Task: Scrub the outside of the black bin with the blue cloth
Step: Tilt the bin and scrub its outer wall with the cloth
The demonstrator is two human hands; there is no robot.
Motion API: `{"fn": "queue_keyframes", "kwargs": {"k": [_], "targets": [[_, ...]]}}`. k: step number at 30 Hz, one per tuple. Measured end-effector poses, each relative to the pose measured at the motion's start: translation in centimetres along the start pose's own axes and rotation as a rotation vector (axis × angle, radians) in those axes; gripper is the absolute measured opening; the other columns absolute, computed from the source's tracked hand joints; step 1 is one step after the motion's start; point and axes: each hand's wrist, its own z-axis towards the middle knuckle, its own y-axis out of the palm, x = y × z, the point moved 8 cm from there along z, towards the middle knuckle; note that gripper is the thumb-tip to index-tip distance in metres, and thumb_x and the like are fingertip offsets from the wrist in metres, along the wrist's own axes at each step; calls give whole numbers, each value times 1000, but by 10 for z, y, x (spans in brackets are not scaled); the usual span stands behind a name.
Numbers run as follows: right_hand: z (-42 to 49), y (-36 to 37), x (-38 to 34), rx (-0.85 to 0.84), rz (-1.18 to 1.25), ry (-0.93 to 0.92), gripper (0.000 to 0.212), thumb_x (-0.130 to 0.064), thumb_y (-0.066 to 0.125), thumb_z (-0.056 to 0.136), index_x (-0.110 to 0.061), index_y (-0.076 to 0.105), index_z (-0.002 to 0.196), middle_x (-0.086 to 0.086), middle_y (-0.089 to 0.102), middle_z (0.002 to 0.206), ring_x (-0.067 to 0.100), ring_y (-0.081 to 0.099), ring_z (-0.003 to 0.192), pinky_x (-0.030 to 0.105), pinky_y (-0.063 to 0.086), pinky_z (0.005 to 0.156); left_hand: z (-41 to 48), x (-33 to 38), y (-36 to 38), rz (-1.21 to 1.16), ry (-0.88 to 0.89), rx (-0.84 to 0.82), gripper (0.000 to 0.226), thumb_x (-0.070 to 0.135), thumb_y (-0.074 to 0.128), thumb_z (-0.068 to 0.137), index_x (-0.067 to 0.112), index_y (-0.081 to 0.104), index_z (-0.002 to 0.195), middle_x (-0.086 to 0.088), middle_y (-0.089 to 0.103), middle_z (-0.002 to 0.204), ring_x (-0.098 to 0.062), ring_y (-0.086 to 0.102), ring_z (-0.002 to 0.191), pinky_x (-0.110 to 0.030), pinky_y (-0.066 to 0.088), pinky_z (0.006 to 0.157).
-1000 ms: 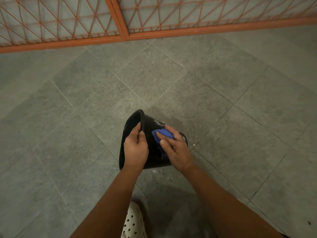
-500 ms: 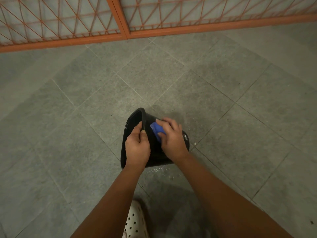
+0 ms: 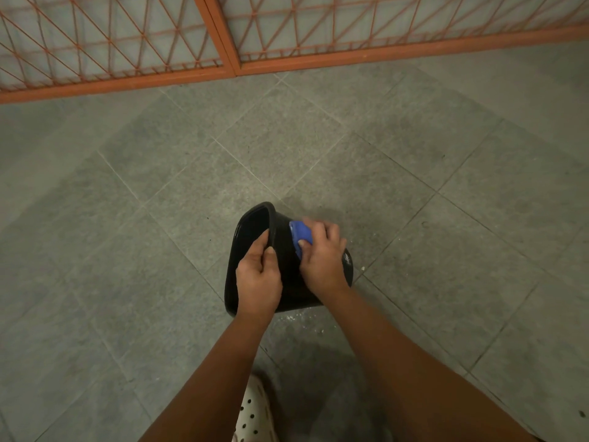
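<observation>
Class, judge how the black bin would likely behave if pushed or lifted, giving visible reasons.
The black bin is probably light: the left hand steadies it by the rim alone. It seems stiff; its wall shows no dent under the right hand pressing the blue cloth. Lying sideways, it might roll if released.

place: house forecourt (probably) | cues: grey floor tiles (image 3: 287,138), orange lattice gate (image 3: 220,36)

Left hand (image 3: 258,282) grips black bin (image 3: 285,247) rim — right hand (image 3: 322,256) presses blue cloth (image 3: 301,233).
</observation>
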Motion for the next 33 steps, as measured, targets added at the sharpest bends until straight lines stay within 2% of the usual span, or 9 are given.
{"fn": "queue_keyframes", "kwargs": {"k": [2, 4, 9, 13, 16, 21, 24, 29, 33], "targets": [[-12, -3, 8, 26, -41, 62, 42, -16, 50, 93, -18, 44, 134, 8, 37, 131, 20, 31, 110, 30, 34, 92, 1, -2, -1, -8, -16, -2, 35, 13, 44, 97, 23, 58, 128, 13, 67, 97, 3, 62, 94, -34, 50, 93], [-29, 2, -2, -1, -25, -22, 47, -11, 51, 89, -16, 42, 135, 8, 36, 133, 21, 31, 112, 29, 32, 92, 3, -5, -2, -21, -43, -19, 36, 13, 43, 97, 24, 57, 128, 13, 68, 95, 3, 63, 92, -36, 51, 94], [-12, 5, -26, -111, 36, -219, 46, -5, 56, 83, -10, 47, 128, 8, 46, 130, 23, 40, 115, 43, 39, 99, 4, -8, -6, -27, -82, 0, 33, 14, 43, 96, 37, 60, 113, 11, 68, 97, -8, 63, 95, -42, 51, 93], [-4, -6, -15, -16, -7, -188, 46, -11, 68, 81, -9, 58, 125, 20, 43, 141, 37, 50, 119, 41, 40, 102, 11, -7, -7, 15, -139, -11, 29, 14, 43, 94, 29, 60, 112, 5, 68, 93, -15, 65, 91, -46, 52, 89], [-22, -8, -9, 40, 36, -138, 51, -7, 72, 78, -11, 57, 127, 26, 32, 146, 41, 42, 128, 35, 31, 104, 16, -6, -6, 12, -243, -16, 26, 11, 40, 92, 26, 58, 103, -1, 65, 91, -21, 62, 91, -45, 51, 89], [-35, 0, -28, 22, 15, -294, 42, 0, 67, 74, -13, 65, 115, 16, 56, 126, 34, 53, 107, 36, 46, 92, 15, -8, -3, -21, -180, -18, 29, 24, 39, 99, 15, 60, 118, 0, 66, 97, -16, 62, 94, -43, 49, 94], [-11, -2, -29, 32, 15, -236, 34, -5, 62, 81, -16, 67, 114, 13, 57, 121, 31, 51, 103, 30, 42, 87, 11, -7, 1, -66, -175, -6, 31, 26, 40, 99, 19, 62, 120, 2, 68, 106, -14, 63, 103, -44, 48, 98], [-8, -4, -9, 39, -65, -96, 37, -13, 56, 90, -15, 58, 127, 15, 52, 122, 32, 47, 109, 38, 45, 93, 6, -3, 3, -145, -174, 24, 29, 22, 44, 99, 19, 64, 120, 3, 70, 108, -12, 63, 105, -43, 47, 100], [-24, -7, -23, 30, -1, -164, 39, -9, 52, 88, -13, 57, 127, 15, 49, 127, 31, 43, 112, 39, 43, 94, 4, 3, 7, -138, -150, -21, 29, 16, 44, 99, 16, 65, 120, 2, 70, 110, -10, 63, 107, -40, 47, 101]]}}
